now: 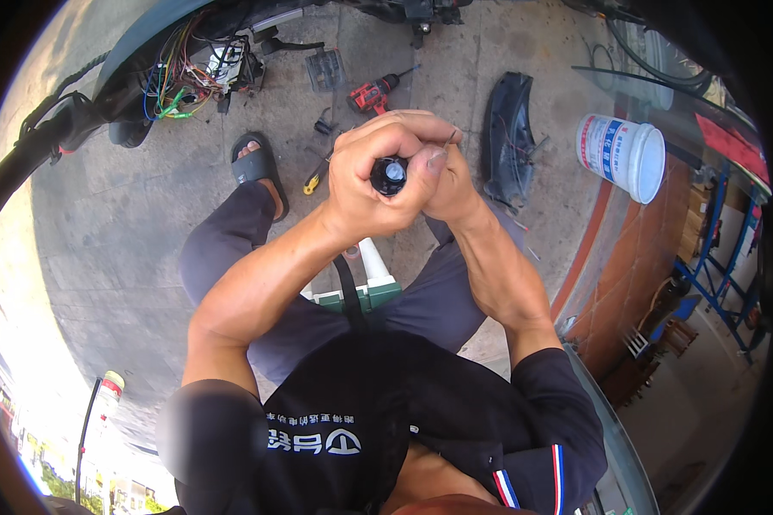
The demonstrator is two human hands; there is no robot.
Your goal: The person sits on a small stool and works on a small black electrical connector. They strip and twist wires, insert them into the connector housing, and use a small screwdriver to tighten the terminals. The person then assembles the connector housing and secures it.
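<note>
Small black cylindrical part (390,175) with a pale shiny end face, held up at centre frame above the knees, end face toward the camera. Left hand (371,176) wrapped tight round it, fingers curled over the top, thumb pressed alongside the rim. Right hand (445,176) closed against the left one, touching it, and pinching a thin wire or pin (451,136) that sticks up just past the knuckles; can't tell if it also touches the black part. Below the hands, between the thighs: a green-and-white stool-like object (365,287) with a white post. Farther out on the concrete floor (129,223): yellow-handled screwdriver (314,180) just left of the hands, black sandal (258,167) on a foot beyond that, red cordless drill (373,94) far centre, a grey ribbed pedal-like plate (325,69) beside it. Far left: scooter body (146,60) opened up with a bundle of coloured wires (185,81) exposed. Right of the hands: black plastic fairing panel (507,137) lying on the floor, then a white bucket (623,154) on its side, well apart. Blue metal rack (717,257) at the right edge.
</note>
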